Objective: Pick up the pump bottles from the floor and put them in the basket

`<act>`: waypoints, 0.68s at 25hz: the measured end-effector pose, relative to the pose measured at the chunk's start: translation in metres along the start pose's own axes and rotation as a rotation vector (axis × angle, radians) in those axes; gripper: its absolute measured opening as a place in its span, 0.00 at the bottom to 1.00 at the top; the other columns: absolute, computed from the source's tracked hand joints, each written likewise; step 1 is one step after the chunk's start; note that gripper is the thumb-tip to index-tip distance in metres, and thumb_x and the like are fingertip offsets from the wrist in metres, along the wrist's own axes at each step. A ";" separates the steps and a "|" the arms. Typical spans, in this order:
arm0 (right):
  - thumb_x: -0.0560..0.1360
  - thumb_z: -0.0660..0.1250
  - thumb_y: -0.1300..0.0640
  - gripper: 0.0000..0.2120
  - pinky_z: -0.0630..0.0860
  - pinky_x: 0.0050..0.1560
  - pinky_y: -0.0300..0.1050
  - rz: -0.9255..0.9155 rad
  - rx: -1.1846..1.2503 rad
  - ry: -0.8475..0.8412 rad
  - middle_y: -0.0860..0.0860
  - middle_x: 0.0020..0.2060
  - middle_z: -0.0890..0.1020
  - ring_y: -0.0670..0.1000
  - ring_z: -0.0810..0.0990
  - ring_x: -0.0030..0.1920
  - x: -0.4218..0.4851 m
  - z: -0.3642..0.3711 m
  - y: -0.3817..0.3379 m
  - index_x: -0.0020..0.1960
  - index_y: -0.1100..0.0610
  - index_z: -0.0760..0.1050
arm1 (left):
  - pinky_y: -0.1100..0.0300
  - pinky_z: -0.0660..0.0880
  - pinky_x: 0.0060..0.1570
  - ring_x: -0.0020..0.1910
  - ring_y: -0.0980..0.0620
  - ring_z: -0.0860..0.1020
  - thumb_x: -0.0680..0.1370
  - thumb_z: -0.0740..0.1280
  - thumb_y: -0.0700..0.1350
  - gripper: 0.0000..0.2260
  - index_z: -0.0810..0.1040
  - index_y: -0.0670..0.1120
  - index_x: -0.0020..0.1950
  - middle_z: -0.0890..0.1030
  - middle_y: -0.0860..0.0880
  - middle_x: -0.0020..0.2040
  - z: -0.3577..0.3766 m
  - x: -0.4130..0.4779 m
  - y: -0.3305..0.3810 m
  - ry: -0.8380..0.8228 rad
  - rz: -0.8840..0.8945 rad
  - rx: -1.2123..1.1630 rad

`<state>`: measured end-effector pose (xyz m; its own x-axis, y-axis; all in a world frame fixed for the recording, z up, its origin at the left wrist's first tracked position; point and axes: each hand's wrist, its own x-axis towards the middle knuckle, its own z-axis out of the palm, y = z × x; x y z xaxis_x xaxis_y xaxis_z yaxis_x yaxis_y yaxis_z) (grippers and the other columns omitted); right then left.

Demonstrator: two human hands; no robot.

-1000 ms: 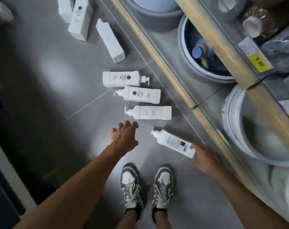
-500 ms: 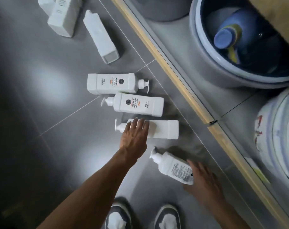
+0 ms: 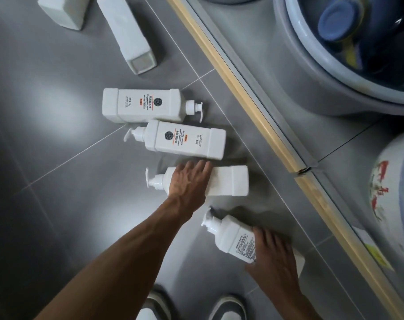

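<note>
A plain pump bottle [image 3: 228,181] lies on the floor [image 3: 57,158] under the left hand [image 3: 189,181], whose fingers are laid straight across it, thumb hidden; the blurred right hand [image 3: 275,257] covers the base end of a printed bottle [image 3: 233,236], and a grip cannot be told; just beyond the left fingertips a labelled bottle [image 3: 185,139] is seen, another labelled one [image 3: 150,107] behind it; farther off, 2 white bottles [image 3: 127,35] are cut by the frame.

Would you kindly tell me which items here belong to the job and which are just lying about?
Job: four white plastic pump bottles.
Lying about: blue-grey plastic basin, white basin with red pattern; two white rectangular bottles, tops cropped, unclear.
</note>
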<state>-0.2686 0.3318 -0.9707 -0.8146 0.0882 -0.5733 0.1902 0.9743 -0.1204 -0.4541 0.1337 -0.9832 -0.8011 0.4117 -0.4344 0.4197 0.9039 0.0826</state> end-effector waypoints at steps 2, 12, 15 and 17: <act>0.43 0.80 0.52 0.41 0.76 0.38 0.52 0.013 0.006 -0.004 0.55 0.41 0.80 0.60 0.79 0.39 -0.002 -0.005 -0.002 0.55 0.56 0.76 | 0.52 0.68 0.57 0.57 0.44 0.74 0.70 0.74 0.48 0.33 0.62 0.48 0.70 0.74 0.48 0.62 -0.005 -0.005 -0.003 -0.022 -0.018 0.006; 0.38 0.82 0.48 0.47 0.77 0.33 0.47 -0.029 0.068 -0.023 0.52 0.41 0.82 0.54 0.82 0.36 -0.070 -0.116 -0.030 0.57 0.56 0.75 | 0.51 0.70 0.52 0.55 0.44 0.76 0.66 0.71 0.53 0.31 0.67 0.50 0.67 0.77 0.52 0.58 -0.133 -0.116 -0.033 -0.138 -0.169 -0.030; 0.43 0.79 0.46 0.43 0.77 0.33 0.48 -0.029 0.101 -0.037 0.51 0.43 0.81 0.54 0.81 0.37 -0.120 -0.181 -0.043 0.57 0.54 0.72 | 0.51 0.70 0.51 0.54 0.45 0.77 0.65 0.72 0.55 0.30 0.70 0.50 0.65 0.78 0.52 0.56 -0.205 -0.177 -0.039 -0.123 -0.269 -0.041; 0.43 0.76 0.42 0.44 0.77 0.30 0.48 -0.038 0.124 -0.057 0.51 0.42 0.80 0.54 0.81 0.36 -0.156 -0.231 -0.051 0.57 0.54 0.73 | 0.51 0.72 0.46 0.49 0.44 0.79 0.60 0.75 0.55 0.32 0.74 0.49 0.62 0.81 0.52 0.52 -0.251 -0.223 -0.036 -0.115 -0.296 -0.069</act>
<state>-0.2772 0.3161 -0.6882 -0.7905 0.0367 -0.6114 0.2296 0.9432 -0.2402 -0.3975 0.0387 -0.6637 -0.8288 0.1175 -0.5471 0.1429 0.9897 -0.0038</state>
